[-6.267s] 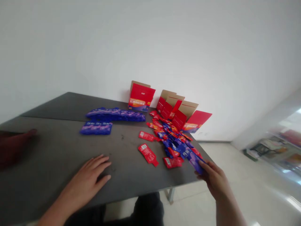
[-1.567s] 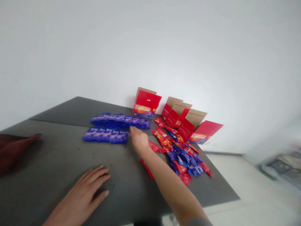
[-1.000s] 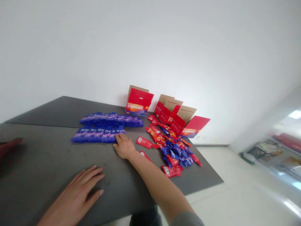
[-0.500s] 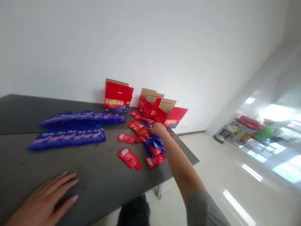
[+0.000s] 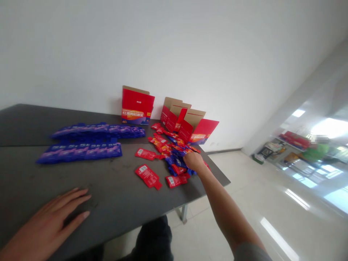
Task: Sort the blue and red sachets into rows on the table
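My left hand (image 5: 51,217) lies flat on the dark grey table (image 5: 114,203), fingers stretched out and holding nothing. My right hand (image 5: 193,161) reaches into a loose pile of red and blue sachets (image 5: 174,152) near the table's right edge, its fingers curled down onto the sachets; what they grip is hidden. Two neat rows of blue sachets (image 5: 81,150) lie at the left. Two single red sachets (image 5: 148,175) rest apart in front of the pile.
Several open red cardboard boxes (image 5: 137,107) stand against the white wall at the back of the table. The table's right edge drops to a glossy floor. A person in green is far off at the right in a blurred area.
My right hand left the near row of blue sachets, crossed to the mixed pile, and has drawn back toward its near side. The view swung rightward. My left hand stayed flat.
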The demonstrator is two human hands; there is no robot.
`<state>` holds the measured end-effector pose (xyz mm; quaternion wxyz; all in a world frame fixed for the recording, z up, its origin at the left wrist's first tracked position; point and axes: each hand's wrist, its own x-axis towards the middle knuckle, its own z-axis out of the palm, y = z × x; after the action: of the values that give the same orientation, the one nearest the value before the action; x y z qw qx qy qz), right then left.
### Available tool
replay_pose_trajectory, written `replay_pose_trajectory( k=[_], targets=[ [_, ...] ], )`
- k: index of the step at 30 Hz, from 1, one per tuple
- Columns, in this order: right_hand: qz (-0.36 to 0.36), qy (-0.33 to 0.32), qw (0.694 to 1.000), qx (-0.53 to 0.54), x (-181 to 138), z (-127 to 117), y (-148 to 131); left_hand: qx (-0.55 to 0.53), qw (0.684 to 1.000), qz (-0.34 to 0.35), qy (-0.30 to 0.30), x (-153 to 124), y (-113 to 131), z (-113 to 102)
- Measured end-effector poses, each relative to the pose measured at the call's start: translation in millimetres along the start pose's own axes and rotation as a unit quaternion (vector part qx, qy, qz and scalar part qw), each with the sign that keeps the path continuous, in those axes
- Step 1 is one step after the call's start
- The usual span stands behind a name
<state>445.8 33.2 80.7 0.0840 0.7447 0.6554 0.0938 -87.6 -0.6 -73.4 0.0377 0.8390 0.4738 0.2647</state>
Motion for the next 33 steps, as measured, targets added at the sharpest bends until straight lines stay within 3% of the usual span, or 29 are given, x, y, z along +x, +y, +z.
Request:
replay_pose_trajectory(
  k=[4, 8, 10, 13, 17, 21, 25, 33],
  targets=[
    [0.032, -0.004, 0.999, -0.021, -1.7, -17.0, 0.4, 0.015, 0.999, -0.010, -0.033, 1.7, 9.5, -8.6],
    [0.096, 0.123, 0.988, -0.003, -4.6, -53.9, -16.6, 0.030, 0.999, -0.024, -0.036, 5.8, 23.9, -20.1],
    [0.091, 0.187, 0.978, 0.017, -1.7, -69.5, -42.6, 0.031, 0.999, -0.024, -0.026, 6.9, 28.7, -23.6],
    [0.010, 0.216, 0.975, 0.050, 13.9, -77.7, -104.2, 0.027, 0.999, -0.027, -0.022, 6.7, 30.9, -25.4],
    [-0.122, 0.195, 0.970, 0.076, 48.1, -59.8, -194.1, 0.022, 0.999, -0.031, -0.028, 5.4, 31.1, -25.6],
    [-0.204, 0.168, 0.960, 0.091, 68.0, -33.5, -251.2, 0.019, 0.999, -0.037, -0.029, 5.3, 35.7, -27.8],
    [-0.239, 0.142, 0.957, 0.084, 68.0, -18.2, -271.8, 0.016, 0.999, -0.031, -0.027, 5.4, 39.4, -29.7],
    [-0.311, 0.110, 0.939, 0.097, 71.5, -8.8, -267.4, 0.029, 0.998, -0.036, -0.036, 4.9, 35.7, -24.5]
  ],
)
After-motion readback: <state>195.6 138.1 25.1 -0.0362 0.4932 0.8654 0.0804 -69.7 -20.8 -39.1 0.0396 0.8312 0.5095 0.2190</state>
